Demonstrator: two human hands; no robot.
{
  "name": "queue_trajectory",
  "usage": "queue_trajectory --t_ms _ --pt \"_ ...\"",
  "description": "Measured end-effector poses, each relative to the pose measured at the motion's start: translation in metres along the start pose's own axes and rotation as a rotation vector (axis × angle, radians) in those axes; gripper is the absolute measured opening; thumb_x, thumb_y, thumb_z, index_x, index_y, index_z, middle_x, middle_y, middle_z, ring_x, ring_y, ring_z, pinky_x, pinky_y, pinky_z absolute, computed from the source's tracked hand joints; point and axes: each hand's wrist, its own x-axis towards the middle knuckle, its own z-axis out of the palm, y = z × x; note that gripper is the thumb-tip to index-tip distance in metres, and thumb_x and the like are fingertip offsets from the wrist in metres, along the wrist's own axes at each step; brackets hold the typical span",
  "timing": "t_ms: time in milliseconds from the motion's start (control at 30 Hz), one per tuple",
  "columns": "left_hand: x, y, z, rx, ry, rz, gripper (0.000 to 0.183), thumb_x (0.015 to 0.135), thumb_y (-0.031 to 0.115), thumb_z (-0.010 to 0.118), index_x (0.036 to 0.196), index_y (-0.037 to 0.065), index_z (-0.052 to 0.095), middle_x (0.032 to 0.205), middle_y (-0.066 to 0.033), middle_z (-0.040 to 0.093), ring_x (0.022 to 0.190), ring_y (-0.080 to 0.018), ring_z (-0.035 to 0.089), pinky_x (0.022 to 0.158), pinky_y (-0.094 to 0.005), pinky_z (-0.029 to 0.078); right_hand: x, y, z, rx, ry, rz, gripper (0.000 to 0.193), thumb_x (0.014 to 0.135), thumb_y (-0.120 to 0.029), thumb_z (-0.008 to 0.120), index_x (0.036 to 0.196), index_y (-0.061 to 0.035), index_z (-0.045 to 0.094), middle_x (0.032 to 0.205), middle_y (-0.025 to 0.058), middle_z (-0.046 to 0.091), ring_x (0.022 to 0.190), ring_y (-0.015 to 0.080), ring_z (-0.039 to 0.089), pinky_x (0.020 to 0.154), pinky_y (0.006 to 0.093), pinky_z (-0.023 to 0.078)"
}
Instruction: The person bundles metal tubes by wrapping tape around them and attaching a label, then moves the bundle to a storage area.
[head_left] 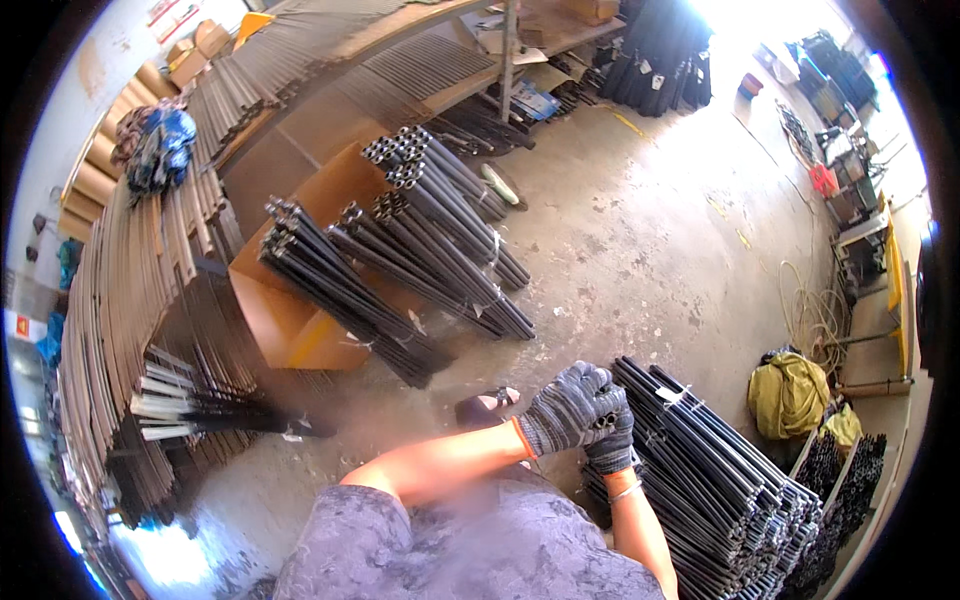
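From where I stand, both of the person's hands, in grey knit gloves, are drawn together in front of the body. The left hand presses against the right hand, just beside the near end of a large bundle of black tubes. Small ring-like ends show between the gloves, so I take the right fingers to be clamped on a few dark tubes; most of their length is hidden. The left fingers are curled in, but I cannot tell whether they grip the tubes too.

The big bundle lies to the person's right, bound with a white tie. Across the concrete floor, more tied bundles slant beside an open cardboard box.

I'd judge a single tube stiff and fairly light, a whole bundle heavy and awkward. The smooth-looking walls could slide against each other, so the knit gloves should help. A few tubes are best grasped close together, all the way round; a bundle wants a hand near each end, not on the tie.
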Motion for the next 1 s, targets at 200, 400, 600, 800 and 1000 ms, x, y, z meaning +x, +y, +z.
queue_trajectory --t_ms 200,400,600,800,1000 --pt "-0.023 0.037 -0.054 0.101 0.25 -0.107 0.041 0.063 0.027 0.075 0.1 0.012 0.064 0.097 -0.01 0.054 0.093 -0.0302 0.053 0.081 -0.0421 0.044 0.005 -0.048 0.018 0.154 -0.152 -0.163 0.016 0.073 0.004 0.068 0.086 -0.0043 0.066 0.109 0.011 0.062 0.102 0.0215 0.058 0.087 0.033 0.047" --pt "-0.055 0.037 -0.097 0.236 0.357 -0.155 0.041 0.064 0.027 0.074 0.1 0.01 0.064 0.098 -0.0108 0.055 0.092 -0.0305 0.053 0.083 -0.0427 0.042 0.02 -0.077 0.059 0.3 -0.34 -0.191 0.017 0.069 0.003 0.07 0.084 -0.0041 0.066 0.104 0.0085 0.064 0.094 0.0207 0.06 0.082 0.0316 0.048" --pt "-0.113 -0.025 -0.07 0.377 0.33 -0.387 0.048 0.066 0.031 0.073 0.108 0.009 0.062 0.105 -0.0135 0.052 0.099 -0.0321 0.049 0.088 -0.0441 0.041 0.044 -0.052 0.088 -0.489 -0.53 -0.13 0.074 0.063 -0.03 0.085 0.123 -0.0044 0.049 0.114 0.0169 0.06 0.107 0.0325 0.058 0.092 0.0387 0.045" --pt "-0.117 -0.032 -0.089 0.534 0.116 -0.531 0.053 0.065 0.037 0.074 0.109 0.011 0.06 0.1 -0.0129 0.052 0.094 -0.0311 0.054 0.077 -0.0424 0.049 0.009 0.026 0.045 -0.376 -0.405 0.027 0.081 0.068 -0.031 0.082 0.132 -0.002 0.043 0.122 0.0198 0.057 0.113 0.0282 0.056 0.095 0.0359 0.045" --pt "-0.162 -0.044 -0.127 0.616 0.208 -0.533 0.052 0.063 0.037 0.075 0.107 0.013 0.062 0.097 -0.0108 0.054 0.083 -0.0272 0.059 0.066 -0.0381 0.052 -0.068 0.125 -0.055 -0.15 -0.075 0.382 0.061 0.075 -0.014 0.077 0.126 -0.0032 0.047 0.102 0.0111 0.063 0.092 0.0204 0.06 0.083 0.0321 0.049"
